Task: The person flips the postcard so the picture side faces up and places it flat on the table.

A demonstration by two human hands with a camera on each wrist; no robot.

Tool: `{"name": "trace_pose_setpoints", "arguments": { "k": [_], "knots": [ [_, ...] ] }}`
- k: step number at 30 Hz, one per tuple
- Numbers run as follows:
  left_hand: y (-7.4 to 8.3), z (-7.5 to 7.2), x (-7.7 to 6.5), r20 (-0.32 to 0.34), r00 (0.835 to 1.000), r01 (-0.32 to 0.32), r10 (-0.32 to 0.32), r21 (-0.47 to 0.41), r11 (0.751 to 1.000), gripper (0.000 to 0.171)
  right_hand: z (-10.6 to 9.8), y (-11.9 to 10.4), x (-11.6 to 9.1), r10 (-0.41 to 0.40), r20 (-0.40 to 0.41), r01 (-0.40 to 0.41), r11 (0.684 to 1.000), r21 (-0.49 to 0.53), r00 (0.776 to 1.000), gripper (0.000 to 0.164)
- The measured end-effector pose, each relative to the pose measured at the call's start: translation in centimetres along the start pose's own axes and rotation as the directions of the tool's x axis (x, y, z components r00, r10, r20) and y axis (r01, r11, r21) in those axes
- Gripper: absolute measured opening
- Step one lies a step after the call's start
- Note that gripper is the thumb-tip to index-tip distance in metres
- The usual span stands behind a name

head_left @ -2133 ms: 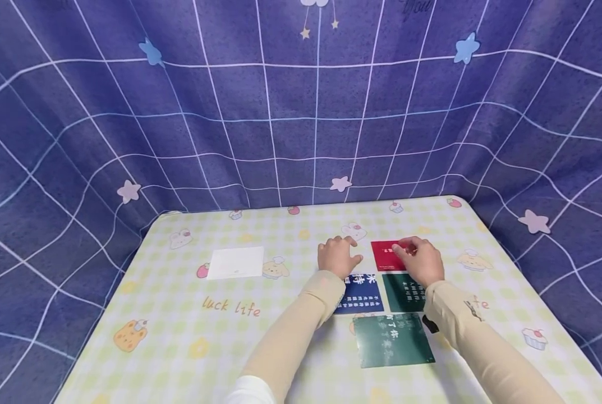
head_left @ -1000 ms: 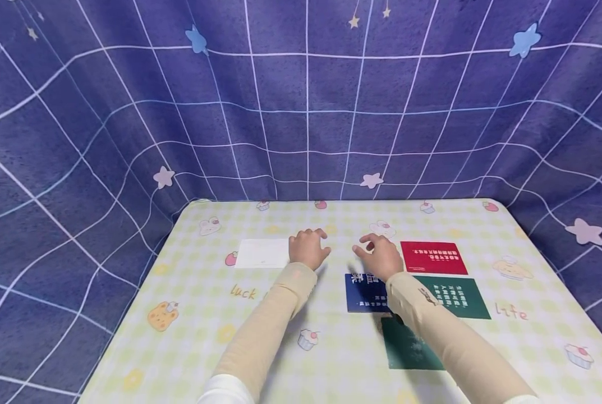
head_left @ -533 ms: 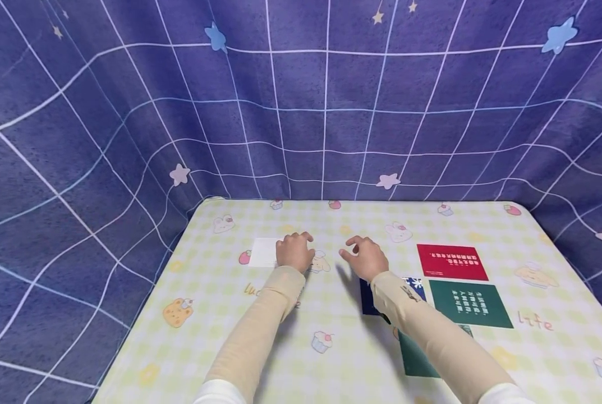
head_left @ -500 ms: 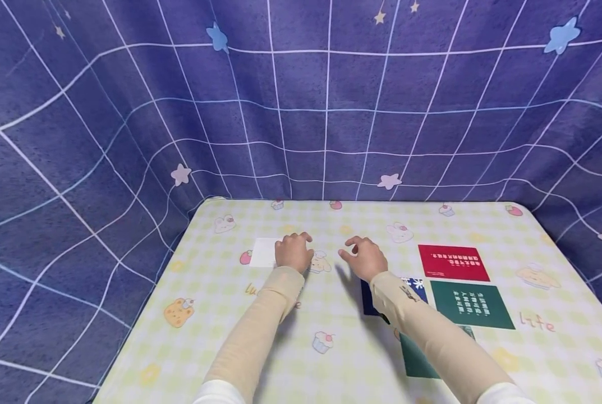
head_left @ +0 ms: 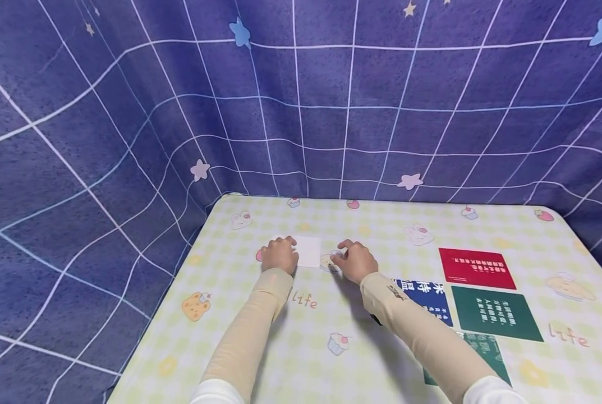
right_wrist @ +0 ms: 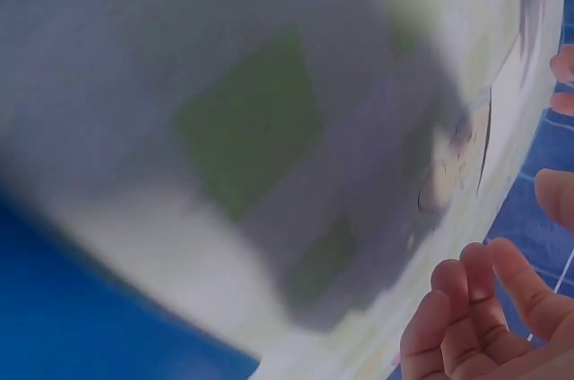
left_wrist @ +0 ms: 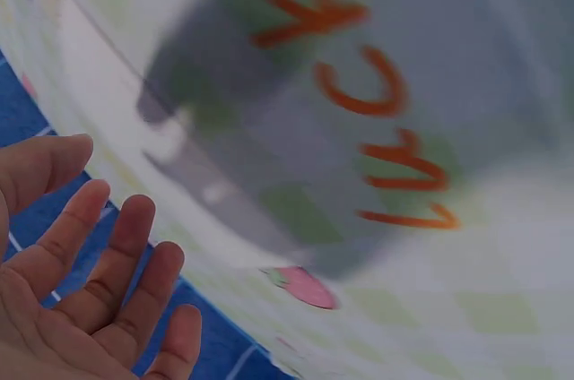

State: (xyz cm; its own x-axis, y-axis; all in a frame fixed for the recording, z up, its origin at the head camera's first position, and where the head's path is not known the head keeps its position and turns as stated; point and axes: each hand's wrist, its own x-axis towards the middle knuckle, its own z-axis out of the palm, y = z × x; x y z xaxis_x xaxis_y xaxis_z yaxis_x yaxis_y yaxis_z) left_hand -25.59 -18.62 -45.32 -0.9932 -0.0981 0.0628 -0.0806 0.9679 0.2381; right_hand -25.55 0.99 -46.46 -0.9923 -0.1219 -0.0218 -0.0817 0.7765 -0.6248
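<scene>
A blank white card (head_left: 308,252) lies flat on the tablecloth in the head view. My left hand (head_left: 279,255) hovers over its left part and hides that side. In the left wrist view the fingers (left_wrist: 126,246) are loosely bent and hold nothing, with the white card (left_wrist: 103,75) beyond them. My right hand (head_left: 356,262) is just right of the card, over a printed puppy, its fingers relaxed. The right wrist view shows those fingers (right_wrist: 484,290) with nothing between them and the card's edge (right_wrist: 509,107) nearby.
To the right lie a red card (head_left: 477,268), a blue card (head_left: 427,300), a dark green card (head_left: 497,312) and another green card (head_left: 487,350), all with white lettering. My right sleeve partly covers the blue and lower green ones. A blue grid curtain (head_left: 321,129) hangs behind the table.
Both hands have moved left, away from the coloured cards: the right from the red card, the left from beside the blue card to the white card. The head view has swung left.
</scene>
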Motion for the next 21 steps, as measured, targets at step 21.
{"name": "trace_pose_setpoints", "arguments": {
  "k": [21],
  "knots": [
    [-3.7,1.6,-0.2,-0.101,0.994,0.060,-0.051,0.088,0.994,0.036,4.4,-3.3,0.9,-0.031,-0.016,0.027,0.980,-0.199,0.999,0.039]
  ]
}}
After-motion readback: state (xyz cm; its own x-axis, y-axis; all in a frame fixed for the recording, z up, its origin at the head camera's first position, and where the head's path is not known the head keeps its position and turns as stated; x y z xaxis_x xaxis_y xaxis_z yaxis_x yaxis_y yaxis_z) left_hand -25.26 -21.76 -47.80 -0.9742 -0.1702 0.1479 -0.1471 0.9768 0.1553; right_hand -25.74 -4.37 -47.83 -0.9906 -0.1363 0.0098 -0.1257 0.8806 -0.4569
